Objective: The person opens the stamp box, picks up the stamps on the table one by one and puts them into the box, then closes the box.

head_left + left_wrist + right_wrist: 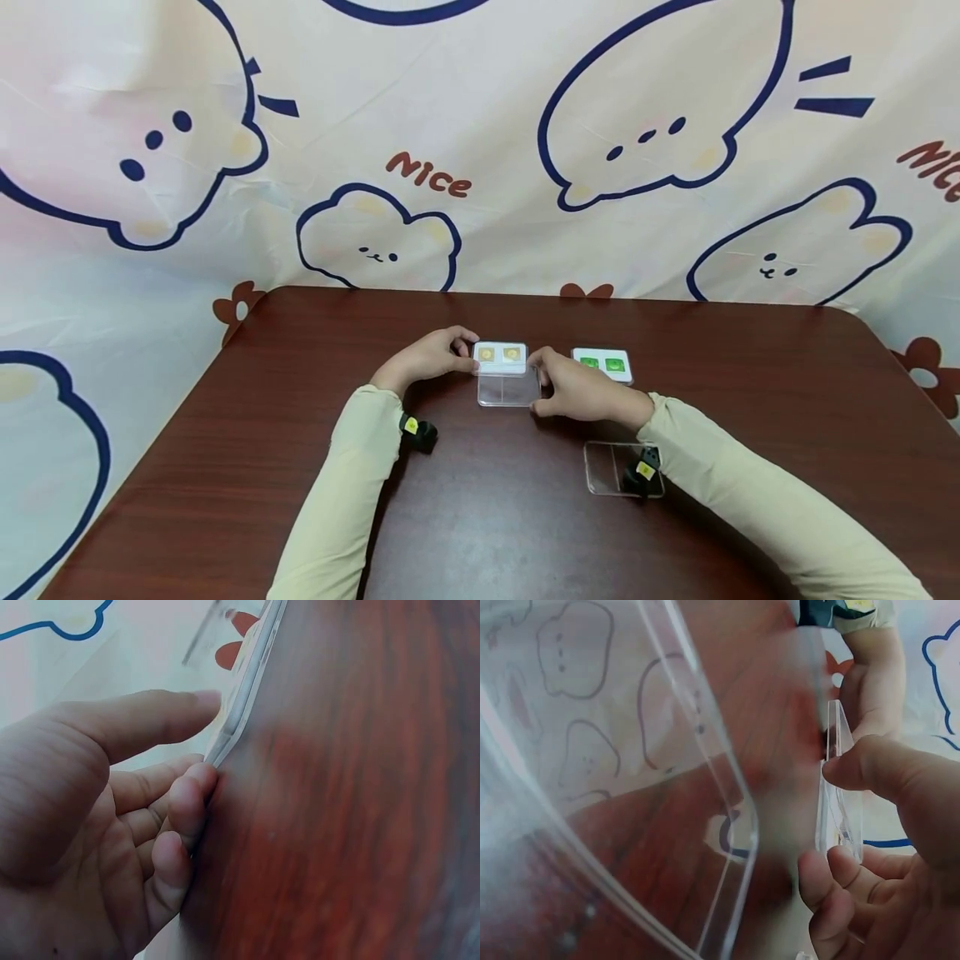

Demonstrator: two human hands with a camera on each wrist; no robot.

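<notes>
A flat white case (499, 357) with two gold pieces set in it lies near the far side of the table. My left hand (431, 360) holds it at its left end, thumb on one face and fingertips at the edge in the left wrist view. A clear plastic lid (508, 393) lies on the near side of the case, overlapping it in the head view. My right hand (581, 387) grips this lid at its right end, thumb at the near corner and fingers toward the far one. The thumb (847, 766) shows against the clear edge in the right wrist view.
A second white case (602, 357) with two green squares lies behind the right hand, partly hidden by it. Another clear lid (602, 482) rests on the table under the right wrist. A printed cloth (510, 233) hangs beyond the dark wooden table (225, 467).
</notes>
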